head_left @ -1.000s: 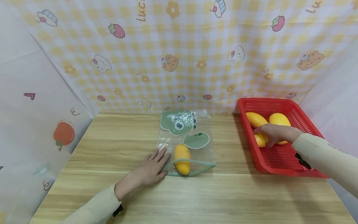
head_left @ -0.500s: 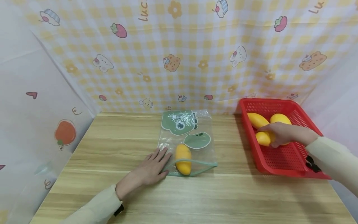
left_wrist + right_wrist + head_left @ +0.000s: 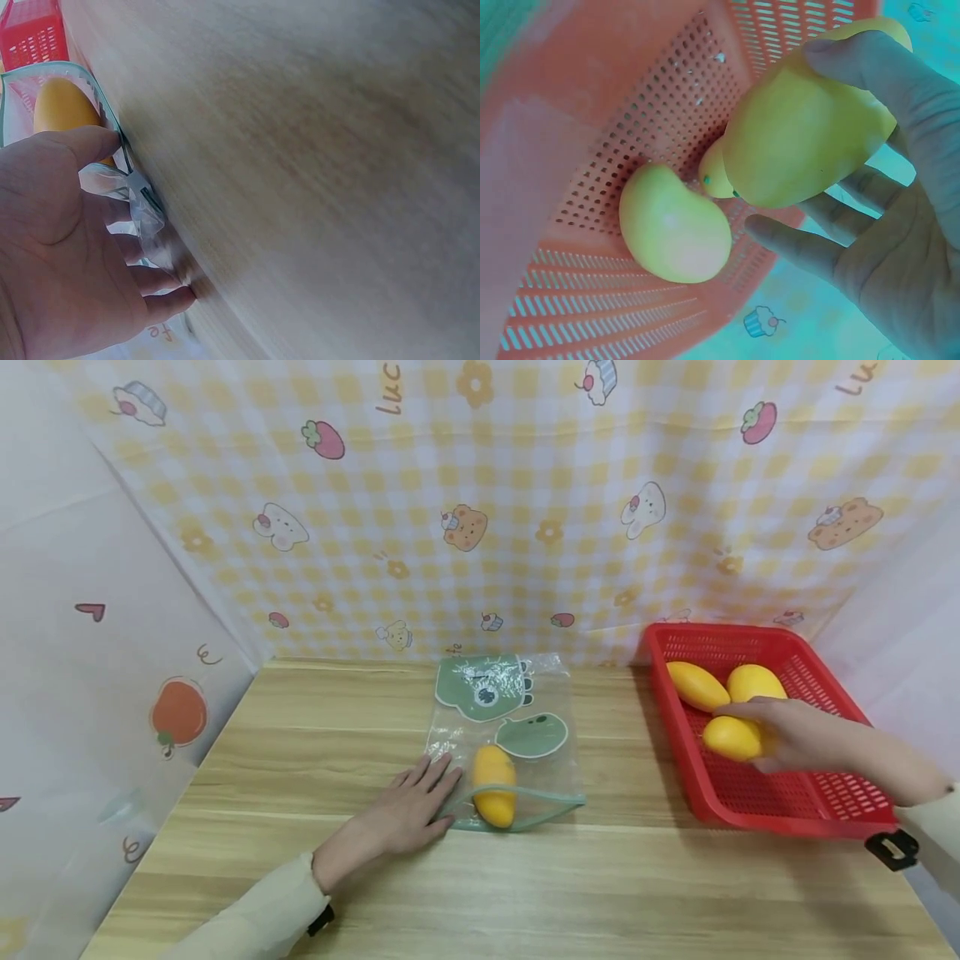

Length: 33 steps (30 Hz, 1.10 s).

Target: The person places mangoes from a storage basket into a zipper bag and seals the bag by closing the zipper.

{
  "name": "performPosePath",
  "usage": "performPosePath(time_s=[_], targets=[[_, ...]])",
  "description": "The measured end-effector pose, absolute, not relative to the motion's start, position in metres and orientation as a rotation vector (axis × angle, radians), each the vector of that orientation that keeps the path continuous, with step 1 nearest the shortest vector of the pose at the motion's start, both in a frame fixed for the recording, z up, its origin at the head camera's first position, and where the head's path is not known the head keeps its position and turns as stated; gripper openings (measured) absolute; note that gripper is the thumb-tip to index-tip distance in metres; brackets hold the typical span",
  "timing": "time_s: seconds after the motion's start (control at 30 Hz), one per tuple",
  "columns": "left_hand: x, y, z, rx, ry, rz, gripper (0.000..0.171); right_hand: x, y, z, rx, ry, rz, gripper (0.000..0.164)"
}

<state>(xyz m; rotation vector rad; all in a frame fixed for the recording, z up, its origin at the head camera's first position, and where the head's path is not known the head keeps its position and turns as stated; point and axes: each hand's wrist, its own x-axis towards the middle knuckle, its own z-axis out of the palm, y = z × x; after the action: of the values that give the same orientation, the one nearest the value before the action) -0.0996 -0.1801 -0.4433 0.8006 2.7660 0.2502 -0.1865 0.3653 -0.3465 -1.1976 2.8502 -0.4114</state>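
My right hand (image 3: pixel 813 739) holds a yellow mango (image 3: pixel 729 739), thumb on one side and fingers on the other, above the floor of the red basket (image 3: pixel 780 823). Two more mangoes, an elongated one (image 3: pixel 697 686) and a rounder one (image 3: pixel 757 682), lie at the basket's back left. My left hand (image 3: pixel 405 810) lies with spread fingers on the lower left corner of a clear zip bag (image 3: pixel 529 737) printed with green cartoon shapes. A mango (image 3: pixel 492 767) sits inside, by the mouth edged in green. In the left wrist view, the thumb is at that edge (image 3: pixel 109 109), which gapes.
The basket stands at the right end of the wood-grain table (image 3: pixel 585 893), close to the back. A yellow checked curtain (image 3: pixel 540 577) hangs behind the table. White sheets with printed fruit (image 3: pixel 178 712) close off the sides.
The right hand has raised the mango from the basket's left side and drawn it slightly right and toward the person. The left hand and the bag stay where they were.
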Motion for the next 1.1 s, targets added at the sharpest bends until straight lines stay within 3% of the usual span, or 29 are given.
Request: performPosePath(time_s=[0.63, 1.1], targets=[[-0.099, -0.179, -0.442, 0.788, 2.769, 0.244, 0.067, -0.140, 0.375, -0.331, -0.860, 3.041, -0.520, 0.083], [-0.099, -0.177, -0.441, 0.774, 2.766, 0.235, 0.067, -0.121, 0.372, -0.325, -0.682, 3.036, -0.749, 0.078]])
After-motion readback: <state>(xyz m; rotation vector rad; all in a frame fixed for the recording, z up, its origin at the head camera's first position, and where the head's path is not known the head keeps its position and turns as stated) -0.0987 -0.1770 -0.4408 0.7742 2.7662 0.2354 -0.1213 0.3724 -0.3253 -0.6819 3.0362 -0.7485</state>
